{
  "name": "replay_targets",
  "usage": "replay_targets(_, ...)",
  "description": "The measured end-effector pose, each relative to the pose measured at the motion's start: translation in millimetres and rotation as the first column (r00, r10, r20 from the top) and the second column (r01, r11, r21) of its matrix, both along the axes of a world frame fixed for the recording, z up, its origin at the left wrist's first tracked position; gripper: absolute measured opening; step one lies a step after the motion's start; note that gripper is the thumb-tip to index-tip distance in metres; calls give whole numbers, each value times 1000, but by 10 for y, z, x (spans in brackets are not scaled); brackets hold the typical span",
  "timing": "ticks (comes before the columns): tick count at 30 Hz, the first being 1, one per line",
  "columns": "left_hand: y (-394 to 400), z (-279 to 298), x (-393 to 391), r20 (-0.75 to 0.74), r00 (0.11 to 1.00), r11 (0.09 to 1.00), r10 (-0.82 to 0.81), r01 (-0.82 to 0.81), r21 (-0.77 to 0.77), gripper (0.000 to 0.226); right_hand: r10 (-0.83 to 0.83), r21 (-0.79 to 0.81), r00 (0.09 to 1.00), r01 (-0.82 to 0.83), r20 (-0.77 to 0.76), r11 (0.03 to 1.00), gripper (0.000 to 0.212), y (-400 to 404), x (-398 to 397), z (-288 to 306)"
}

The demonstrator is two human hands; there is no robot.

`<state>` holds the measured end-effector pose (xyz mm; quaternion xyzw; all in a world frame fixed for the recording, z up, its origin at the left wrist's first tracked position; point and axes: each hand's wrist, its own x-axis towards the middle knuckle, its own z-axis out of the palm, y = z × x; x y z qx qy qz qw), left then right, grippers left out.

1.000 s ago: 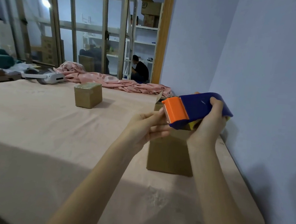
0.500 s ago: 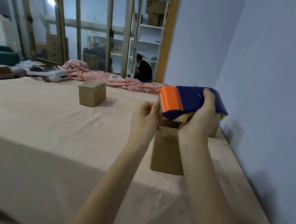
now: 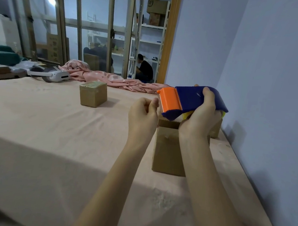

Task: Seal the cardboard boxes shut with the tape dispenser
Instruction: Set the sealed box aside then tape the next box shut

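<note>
My right hand (image 3: 199,117) grips a blue tape dispenser (image 3: 189,99) with an orange front, held level above an open cardboard box (image 3: 167,149) near the right wall. My left hand (image 3: 143,115) is curled at the dispenser's orange mouth, thumb and fingers pinched together there; whether tape lies between them is hidden. Behind my right hand another cardboard box (image 3: 216,128) shows only partly. A smaller box (image 3: 93,93), its top covered in tape, stands further back on the table.
The table (image 3: 42,139) wears a pink cloth. A white headset (image 3: 54,75) and a crumpled pink sheet (image 3: 114,81) lie at its far edge. The blue wall (image 3: 274,88) runs close along the right. A person sits beyond the glass partition.
My left hand has curled from flat fingers into a pinch at the dispenser's orange mouth. The dispenser has tilted a little flatter and the view has drifted slightly.
</note>
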<state>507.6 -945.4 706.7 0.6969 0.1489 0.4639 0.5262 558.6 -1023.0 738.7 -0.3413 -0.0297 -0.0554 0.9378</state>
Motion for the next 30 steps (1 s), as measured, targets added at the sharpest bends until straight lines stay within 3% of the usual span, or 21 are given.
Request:
replay_targets(3,-26,25,-32,-25,997,994,68,-65,85,20,21,2,1000,-21,1,1000,45,-9,34,36)
replay_targets(6,-83,-17,-117,15,963,926,269,-263,270,20,80,21,995,-82,58,996,45,-84,87,124)
replay_targets(20,15,-12,-218,-18,942,894,336,-313,322,25,66,-159,996,-57,56,986,39,-162,207,126)
replay_targets(25,-17,-107,-357,82,907,842,413,-414,346,22,111,-83,991,-105,70,991,44,-194,251,198)
replay_targets(28,170,-104,-272,-56,985,981,166,-159,110,27,13,-158,993,5,114,987,47,-220,301,147)
replay_targets(30,295,-103,-157,-116,992,997,57,-63,-46,26,-52,-187,989,78,138,979,45,-196,301,69)
